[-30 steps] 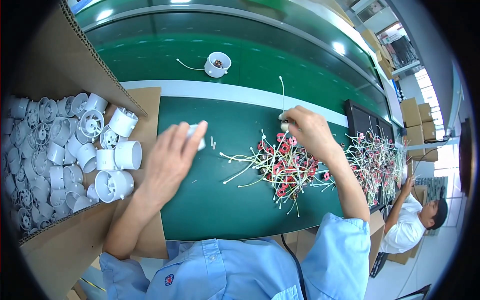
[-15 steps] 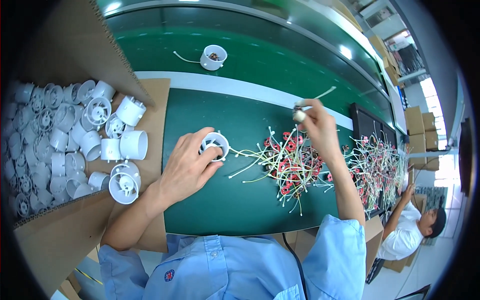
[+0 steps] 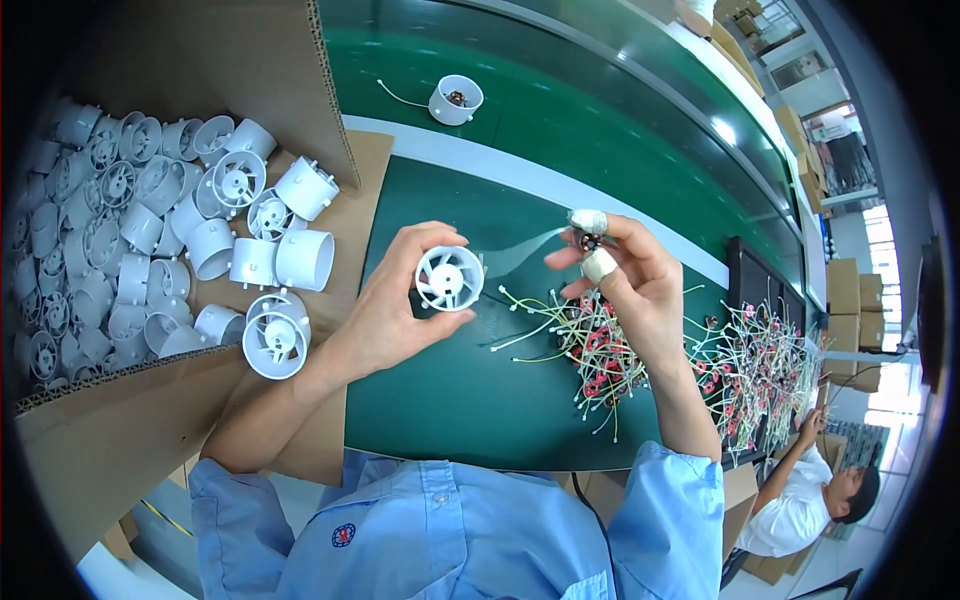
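Note:
My left hand (image 3: 396,306) is closed round the side of a white cylindrical fan housing (image 3: 449,279), its open end and inner vanes facing up at me. To the right of it, my right hand (image 3: 640,290) pinches a small dark coil part (image 3: 588,241) between thumb and forefinger, both wrapped at the tips in white covering. A pale lead, smeared by motion, runs from that coil part toward the housing. Coil and housing are apart. Below my right hand lies a tangled heap of red-and-copper coils with pale wires (image 3: 600,365) on the green mat (image 3: 440,400).
At left, a cardboard box (image 3: 130,410) holds many white housings (image 3: 210,248). One housing with a wire (image 3: 456,100) stands on the green belt (image 3: 560,130) behind a pale strip. More wired coils (image 3: 755,360) fill a dark tray at right. A person (image 3: 800,495) is beyond it.
My right hand has turned and brought the coil closer to the housing, its lead swinging left. My left fingers have come out of the housing's opening and now grip its sides. The view has shifted.

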Motion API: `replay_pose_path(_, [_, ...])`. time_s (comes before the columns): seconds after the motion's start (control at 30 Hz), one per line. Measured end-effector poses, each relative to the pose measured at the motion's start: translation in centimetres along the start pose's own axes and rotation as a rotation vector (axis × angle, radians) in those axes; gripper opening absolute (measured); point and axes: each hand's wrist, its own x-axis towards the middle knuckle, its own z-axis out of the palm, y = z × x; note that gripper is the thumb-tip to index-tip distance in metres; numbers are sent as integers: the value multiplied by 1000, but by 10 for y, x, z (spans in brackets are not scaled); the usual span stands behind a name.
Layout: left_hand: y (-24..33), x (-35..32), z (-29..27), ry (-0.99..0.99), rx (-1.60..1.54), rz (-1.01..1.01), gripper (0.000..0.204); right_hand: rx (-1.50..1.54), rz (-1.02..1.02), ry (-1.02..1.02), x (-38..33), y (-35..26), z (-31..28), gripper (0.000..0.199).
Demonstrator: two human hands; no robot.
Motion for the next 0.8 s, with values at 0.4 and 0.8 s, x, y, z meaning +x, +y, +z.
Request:
replay_pose_path(0.4, [-12,-3,-6,-130,-333,-153,63,-551,-539,4,14,-8,0,29])
replay_pose_path(0.8, [-6,-2,-12,-204,-484,-313,70,-744,-793,-74,45,-19,9,37])
